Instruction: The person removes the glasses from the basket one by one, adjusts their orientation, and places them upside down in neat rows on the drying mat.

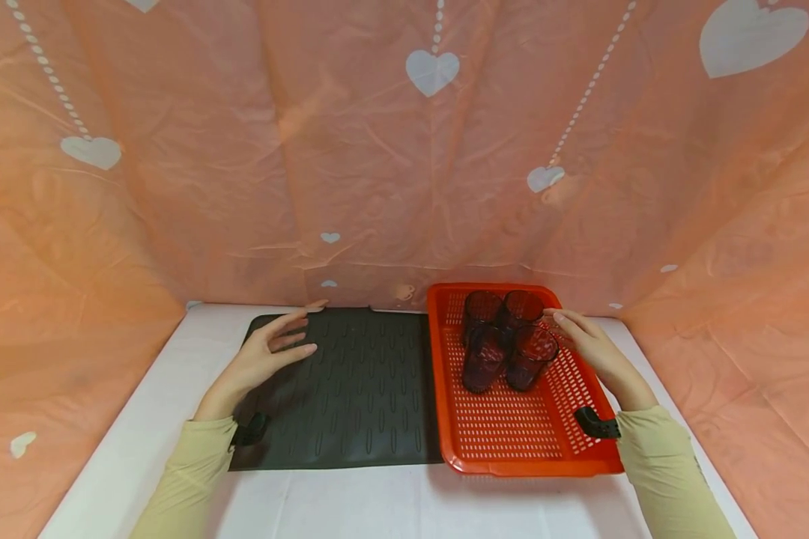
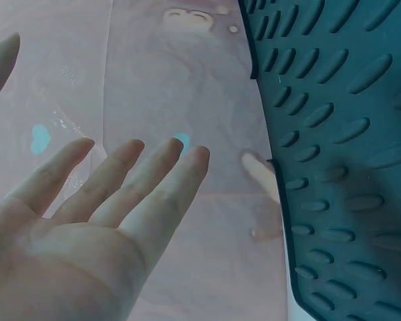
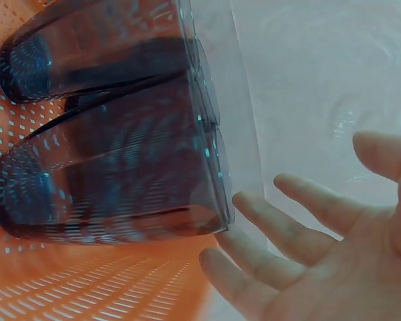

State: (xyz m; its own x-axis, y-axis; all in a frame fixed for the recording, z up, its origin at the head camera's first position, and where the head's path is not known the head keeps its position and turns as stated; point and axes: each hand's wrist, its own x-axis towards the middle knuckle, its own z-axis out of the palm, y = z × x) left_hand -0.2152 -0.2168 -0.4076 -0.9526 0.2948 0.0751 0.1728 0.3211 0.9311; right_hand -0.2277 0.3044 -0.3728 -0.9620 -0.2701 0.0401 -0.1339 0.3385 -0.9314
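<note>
Two pale yellow-green sleeves (image 1: 185,471) come in from the near edge, each with a black wrist device (image 1: 251,430) strapped at the cuff. Across the white bench (image 1: 344,501), four dark purple glasses (image 1: 487,355) stand upright in one red slotted basket (image 1: 512,438), mouths up and long axes vertical, grouped two by two in the basket's far half. The basket itself runs lengthwise from front to back and sits to the right, its left rim against the right side of one dark mat (image 1: 357,397) that is covered in raised oval ridges. The left hand (image 1: 263,355) is over the mat's far left part, its fingers straight and spread, thumb well apart, nothing in its grasp. The right hand (image 1: 589,344) is at the basket's right side, fingers extended and slightly spread beside the rims of the right-hand glasses; whether a fingertip touches one, I cannot tell. Orange-pink cloth (image 1: 377,187) printed with white hearts rises behind the bench and along both sides.
</note>
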